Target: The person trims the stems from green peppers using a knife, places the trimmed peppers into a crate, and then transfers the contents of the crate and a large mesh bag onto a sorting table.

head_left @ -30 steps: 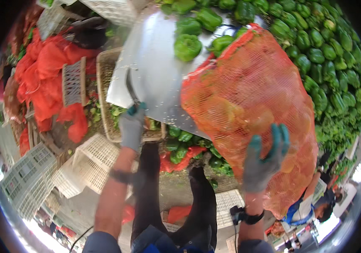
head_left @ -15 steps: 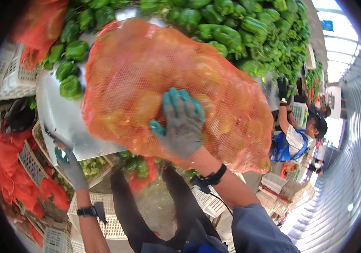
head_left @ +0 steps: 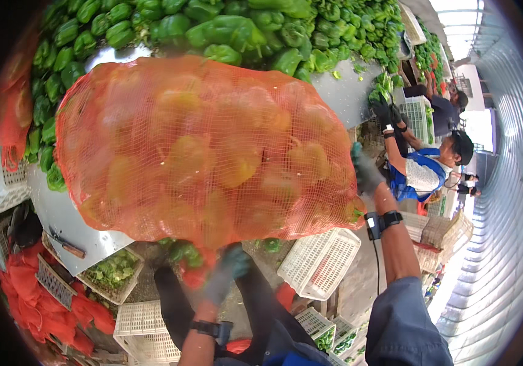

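An orange mesh sack of yellow peppers (head_left: 206,149) fills the middle of the frame, lifted over a grey metal table (head_left: 60,213). The gloved left hand (head_left: 228,268) grips its lower edge at bottom centre; the gloved right hand (head_left: 365,171) clutches its right end. Green peppers (head_left: 225,30) are heaped along the top. White crates (head_left: 319,262) stand lower right, a co-worker (head_left: 426,165) at right.

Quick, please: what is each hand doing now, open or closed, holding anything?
Left hand: gloved, under the orange mesh sack, supporting it; grip blurred, cannot tell.
Right hand: gloved, pressed against the sack's right end; fingers partly hidden, cannot tell.
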Demonstrator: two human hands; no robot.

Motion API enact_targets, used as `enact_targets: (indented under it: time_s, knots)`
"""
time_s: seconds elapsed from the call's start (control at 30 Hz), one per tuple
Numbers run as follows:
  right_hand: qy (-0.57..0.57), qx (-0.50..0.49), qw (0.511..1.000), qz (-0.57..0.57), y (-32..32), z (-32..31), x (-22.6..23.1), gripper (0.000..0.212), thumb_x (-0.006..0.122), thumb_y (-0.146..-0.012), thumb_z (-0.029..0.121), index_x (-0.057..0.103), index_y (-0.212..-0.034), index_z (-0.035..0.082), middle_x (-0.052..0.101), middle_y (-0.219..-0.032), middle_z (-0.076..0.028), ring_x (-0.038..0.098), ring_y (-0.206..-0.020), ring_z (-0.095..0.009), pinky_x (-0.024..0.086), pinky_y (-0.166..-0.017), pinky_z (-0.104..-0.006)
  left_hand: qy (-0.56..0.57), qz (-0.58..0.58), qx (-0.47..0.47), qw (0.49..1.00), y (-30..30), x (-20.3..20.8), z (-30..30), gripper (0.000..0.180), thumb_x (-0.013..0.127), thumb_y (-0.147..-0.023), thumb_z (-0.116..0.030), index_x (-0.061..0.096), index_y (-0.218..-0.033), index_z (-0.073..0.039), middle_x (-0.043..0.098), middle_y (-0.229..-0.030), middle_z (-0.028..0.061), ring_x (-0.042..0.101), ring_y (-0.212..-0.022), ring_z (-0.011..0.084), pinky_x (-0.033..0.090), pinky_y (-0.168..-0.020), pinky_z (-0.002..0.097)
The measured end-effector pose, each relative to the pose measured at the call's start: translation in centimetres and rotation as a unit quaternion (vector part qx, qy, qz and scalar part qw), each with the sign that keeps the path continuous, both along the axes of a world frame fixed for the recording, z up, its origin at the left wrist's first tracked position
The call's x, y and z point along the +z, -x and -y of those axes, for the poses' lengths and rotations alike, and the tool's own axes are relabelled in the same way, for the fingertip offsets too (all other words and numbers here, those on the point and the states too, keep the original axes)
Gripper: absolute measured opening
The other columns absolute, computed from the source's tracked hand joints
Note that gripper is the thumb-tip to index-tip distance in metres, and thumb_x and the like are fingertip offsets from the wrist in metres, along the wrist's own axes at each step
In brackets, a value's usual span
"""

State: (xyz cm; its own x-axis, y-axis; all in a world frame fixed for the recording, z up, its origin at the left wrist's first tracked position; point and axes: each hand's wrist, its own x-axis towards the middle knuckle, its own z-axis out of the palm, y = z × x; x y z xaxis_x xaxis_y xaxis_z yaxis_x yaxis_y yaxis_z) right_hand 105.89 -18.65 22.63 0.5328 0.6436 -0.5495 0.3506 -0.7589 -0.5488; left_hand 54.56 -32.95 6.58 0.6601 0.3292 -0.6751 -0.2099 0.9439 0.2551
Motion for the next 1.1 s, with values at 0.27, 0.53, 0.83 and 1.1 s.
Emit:
enact_targets:
  time_s: [0.27,0.53,0.83,1.1]
  knots:
    - [-0.037,-0.204,0.936,-0.283,11.9,13.6,-7.3,0.044,0.068,-0.104,0.034,0.068,-0.129,-0.002,0.074,-0.121,-0.015,0.069,-0.111,-0.029,0.056,-0.096,-0.0419,0.141,0.159,-0.001,0.977,-11.1,10.8,1.3,0.066,0.065,-0.108,-0.045,0.043,-0.162,-0.014,0.060,-0.151,0.0105,0.061,-0.133,0.0242,0.048,-0.114,0.0427]
    - [-0.079,-0.343,0.905,-0.239,27.3,24.5,-8.2,0.042,0.065,-0.106,0.032,0.070,-0.129,-0.003,0.075,-0.121,-0.015,0.070,-0.109,-0.024,0.056,-0.095,-0.0404,0.353,0.072,0.196,0.912,-7.0,15.1,9.0,0.079,0.065,-0.102,-0.062,0.047,-0.160,-0.011,0.054,-0.160,0.0111,0.052,-0.146,0.0329,0.039,-0.127,0.0545]
    - [0.060,0.078,0.942,-0.322,9.0,27.9,-13.3,0.041,0.062,-0.108,0.031,0.071,-0.128,-0.004,0.076,-0.120,-0.014,0.071,-0.107,-0.018,0.057,-0.095,-0.0387,0.407,0.100,0.250,0.873,-6.7,13.3,9.5,0.067,0.056,-0.108,-0.048,0.048,-0.159,-0.007,0.059,-0.156,0.0127,0.060,-0.139,0.0321,0.044,-0.122,0.0528]
    - [0.036,0.003,0.987,-0.156,-6.0,3.5,-22.9,0.061,0.055,-0.111,0.051,0.058,-0.148,0.002,0.066,-0.143,-0.008,0.066,-0.123,-0.020,0.055,-0.106,-0.0371,-0.283,-0.182,-0.184,0.924,2.7,8.6,15.1,0.030,0.054,-0.106,-0.020,0.063,-0.130,-0.005,0.069,-0.127,0.0078,0.067,-0.118,0.0193,0.058,-0.100,0.0374]
